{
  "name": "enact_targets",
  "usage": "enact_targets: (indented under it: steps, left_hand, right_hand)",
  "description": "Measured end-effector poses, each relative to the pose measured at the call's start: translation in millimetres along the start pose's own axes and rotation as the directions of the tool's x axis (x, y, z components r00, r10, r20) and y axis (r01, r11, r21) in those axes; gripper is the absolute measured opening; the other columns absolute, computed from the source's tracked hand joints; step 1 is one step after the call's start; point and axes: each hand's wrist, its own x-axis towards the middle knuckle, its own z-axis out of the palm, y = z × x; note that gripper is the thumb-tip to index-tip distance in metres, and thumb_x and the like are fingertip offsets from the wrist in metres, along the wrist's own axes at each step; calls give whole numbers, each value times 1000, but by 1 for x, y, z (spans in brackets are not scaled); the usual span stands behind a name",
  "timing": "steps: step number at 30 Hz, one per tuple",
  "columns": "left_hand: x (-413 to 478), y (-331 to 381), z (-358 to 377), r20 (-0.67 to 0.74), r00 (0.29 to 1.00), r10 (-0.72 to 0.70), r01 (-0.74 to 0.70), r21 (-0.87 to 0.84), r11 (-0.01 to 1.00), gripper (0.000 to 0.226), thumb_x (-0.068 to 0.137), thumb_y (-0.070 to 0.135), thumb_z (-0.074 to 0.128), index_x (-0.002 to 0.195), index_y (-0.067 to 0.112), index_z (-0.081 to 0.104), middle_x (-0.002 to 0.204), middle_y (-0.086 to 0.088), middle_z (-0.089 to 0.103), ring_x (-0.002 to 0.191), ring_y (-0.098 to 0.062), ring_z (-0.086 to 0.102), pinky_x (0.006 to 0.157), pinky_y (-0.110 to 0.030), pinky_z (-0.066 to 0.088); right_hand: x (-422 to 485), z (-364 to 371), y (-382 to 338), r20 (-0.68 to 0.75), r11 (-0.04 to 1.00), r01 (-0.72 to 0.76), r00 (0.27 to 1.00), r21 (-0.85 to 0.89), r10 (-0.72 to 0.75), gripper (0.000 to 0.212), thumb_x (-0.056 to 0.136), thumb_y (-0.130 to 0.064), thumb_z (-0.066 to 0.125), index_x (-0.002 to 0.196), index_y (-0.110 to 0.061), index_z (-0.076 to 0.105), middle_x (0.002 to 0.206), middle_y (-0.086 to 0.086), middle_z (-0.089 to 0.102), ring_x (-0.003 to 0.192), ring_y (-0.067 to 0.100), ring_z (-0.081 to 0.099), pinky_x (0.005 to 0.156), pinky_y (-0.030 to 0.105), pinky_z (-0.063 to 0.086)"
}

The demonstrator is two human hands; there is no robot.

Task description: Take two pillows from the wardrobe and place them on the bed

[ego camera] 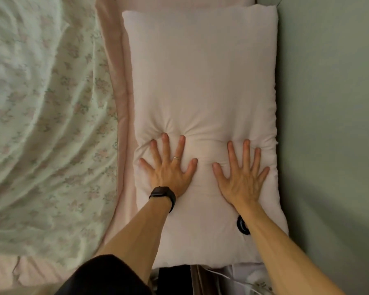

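A pale pink pillow (pixel 200 77) lies flat on the bed, its long side running away from me, against the green wall. My left hand (pixel 168 165) presses palm-down on its near half with fingers spread, denting the fabric. My right hand (pixel 242 175) presses flat beside it, fingers also spread. Neither hand grips anything. A second pink pillow (pixel 185 1) shows only as an edge at the top, beyond the first one. Under the pillow lies a pink sheet (pixel 117 99).
A crumpled floral duvet (pixel 41 116) covers the left part of the bed. The green wall (pixel 332 124) runs along the pillow's right side. The bed's near edge and dark things on the floor (pixel 175 279) show at the bottom.
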Motion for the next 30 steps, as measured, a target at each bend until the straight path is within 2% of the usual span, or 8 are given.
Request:
enact_targets:
  steps: [3,5,9,12,17,23,26,30]
  left_hand:
    - [-11,0,-34,92,995,31,-31,-1,1000,73,86,80,19,148,56,-11,164,8,-18,151,-30,-17,111,-72,7]
    - [-24,-7,-69,195,976,93,-98,15,995,75,89,71,33,151,53,-5,165,8,-11,151,-33,-8,111,-69,17]
    - [-61,-35,-148,411,905,115,-96,-66,993,60,96,51,43,152,32,31,154,-3,39,134,-30,45,105,-43,43]
    - [-110,-78,-206,346,933,101,-27,-211,977,52,99,45,43,146,24,43,139,-6,58,122,-26,57,97,-36,47]
    - [-199,-198,-278,152,988,17,38,-351,936,49,99,48,44,144,30,45,145,-2,54,125,-22,56,101,-35,47]
    - [-308,-396,-345,-120,957,-265,198,-397,896,48,98,48,45,144,33,45,135,-4,59,120,-24,57,94,-36,48]
    - [-363,-495,-373,-258,855,-450,311,-441,842,48,98,43,46,145,31,44,137,-5,58,124,-25,55,93,-36,47]
    - [-442,-600,-397,-372,670,-643,410,-537,737,50,96,40,47,145,31,46,142,-1,56,131,-24,49,105,-40,42]
  right_hand:
    - [-5,-32,-9,160,997,-36,986,-62,46,76,85,-87,6,148,-55,-24,164,-12,-28,153,26,-18,117,69,1]
    - [-16,-66,-20,260,990,-40,963,-138,75,79,85,-86,8,151,-52,-19,166,-9,-23,154,32,-7,116,69,5]
    - [-54,-132,-52,304,959,-8,948,-285,98,67,97,-62,27,158,-35,13,164,3,25,140,36,37,111,57,31]
    - [-109,-170,-103,306,985,94,951,-143,-46,61,101,-53,33,158,-33,21,159,4,38,138,32,42,110,46,40]
    - [-209,-190,-238,198,920,386,898,69,-392,55,102,-44,42,155,-34,33,156,-3,43,143,26,36,116,38,33]
    - [-313,-177,-443,67,667,733,664,135,-744,55,100,-43,48,154,-39,34,153,-5,46,141,20,37,114,31,32]
    - [-367,-157,-546,16,494,857,497,148,-867,53,101,-42,49,152,-40,37,150,-6,49,141,17,37,113,28,32]
    - [-441,-116,-661,15,286,945,288,160,-958,47,100,-44,51,147,-42,45,148,-11,51,140,14,37,113,30,35]
